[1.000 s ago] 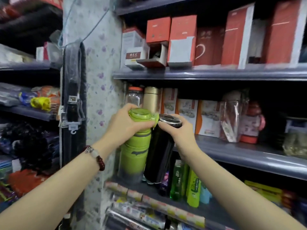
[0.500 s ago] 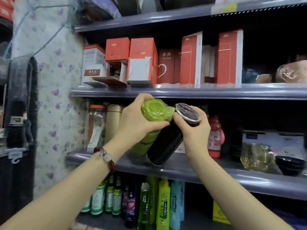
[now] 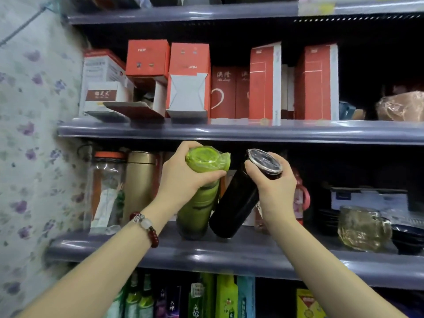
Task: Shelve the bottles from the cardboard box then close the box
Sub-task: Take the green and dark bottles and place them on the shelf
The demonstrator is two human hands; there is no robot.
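On the middle shelf [image 3: 229,253], from the head view, my left hand [image 3: 183,177] clamps the green bottle [image 3: 199,203], my right hand [image 3: 275,187] the black bottle [image 3: 236,203]; both lean, bases touching down. I'd stand each upright before letting go.

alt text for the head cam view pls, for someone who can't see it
The left hand grips a green bottle and the right hand a black bottle by their tops, both bottles tilted with their bases on the middle shelf. A gold flask stands to their left, and red boxes line the shelf above.
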